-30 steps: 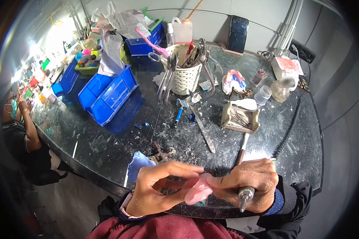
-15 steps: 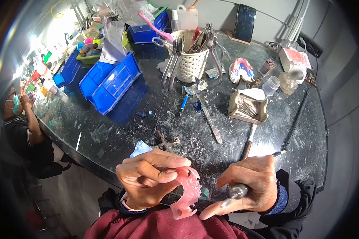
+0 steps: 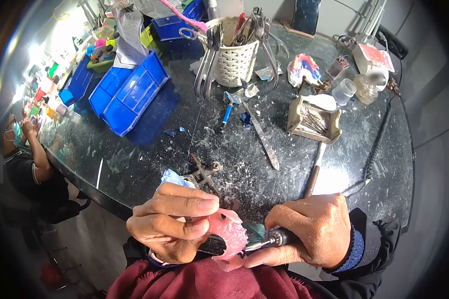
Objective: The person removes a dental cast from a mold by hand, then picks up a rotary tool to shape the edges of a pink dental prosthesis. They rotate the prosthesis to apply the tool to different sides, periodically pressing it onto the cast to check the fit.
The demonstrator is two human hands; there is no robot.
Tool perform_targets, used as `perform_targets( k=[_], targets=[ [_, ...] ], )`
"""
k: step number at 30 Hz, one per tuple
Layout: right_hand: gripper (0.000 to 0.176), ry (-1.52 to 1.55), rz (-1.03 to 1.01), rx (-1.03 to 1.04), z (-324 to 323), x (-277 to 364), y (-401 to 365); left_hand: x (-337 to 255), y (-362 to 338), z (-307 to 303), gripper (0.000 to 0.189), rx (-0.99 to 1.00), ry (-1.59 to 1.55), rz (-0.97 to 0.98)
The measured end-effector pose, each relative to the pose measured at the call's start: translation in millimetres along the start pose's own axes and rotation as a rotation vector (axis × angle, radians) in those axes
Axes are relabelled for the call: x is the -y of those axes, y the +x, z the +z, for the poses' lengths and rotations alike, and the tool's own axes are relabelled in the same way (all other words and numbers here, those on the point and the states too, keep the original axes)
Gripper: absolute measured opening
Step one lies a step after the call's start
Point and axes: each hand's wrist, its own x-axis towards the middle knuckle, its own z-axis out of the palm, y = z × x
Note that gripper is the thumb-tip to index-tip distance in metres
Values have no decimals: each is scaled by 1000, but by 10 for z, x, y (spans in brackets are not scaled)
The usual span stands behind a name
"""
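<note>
My left hand (image 3: 172, 222) pinches a pink acrylic denture base (image 3: 233, 235) between thumb and fingers. The piece is curved like a horseshoe, with a rough, chipped surface and a dark spot near its upper end. My right hand (image 3: 312, 229) is wrapped round a dark rotary handpiece (image 3: 280, 237), whose metal tip points left, right at the denture base's rough edge. The right thumb lies close by its lower end. Just beyond my left hand are a pale blue plaster piece (image 3: 173, 178) and a cross-shaped metal part (image 3: 204, 173).
White shavings cover the dark bench (image 3: 194, 134). A metal spatula (image 3: 264, 142), a blue-handled tool (image 3: 228, 113) and a bur holder (image 3: 314, 122) lie ahead. Behind stand a white basket (image 3: 232, 67) of pliers and a blue bin (image 3: 132, 94). A person (image 3: 30, 164) sits at left.
The handpiece has swung from pointing towards me to pointing left, its tip now at the denture base. My left hand has shifted slightly left and tilted the denture base. The camera view has shifted.
</note>
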Motion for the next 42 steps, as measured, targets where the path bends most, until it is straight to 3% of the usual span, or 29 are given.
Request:
perform_targets(
  k=[4,7,15,33,36,42],
  targets=[
    [49,4,7,25,-15,-5,2,13,-12,-22,13,22,3,17],
    [46,15,14,74,-69,16,20,79,29,-139,11,225,122,140],
    [47,-10,13,1,-23,-9,24,64,-15,-91,12,171,78,90],
    [47,-102,-38,69,-117,9,31,-11,-12,-53,14,62,36,-10],
    [47,-6,92,62,-226,18,54,-23,0,-62,15,71,50,3],
    [42,523,240,115,-259,93,97,16,33,-69,18,124,65,140]
  ],
)
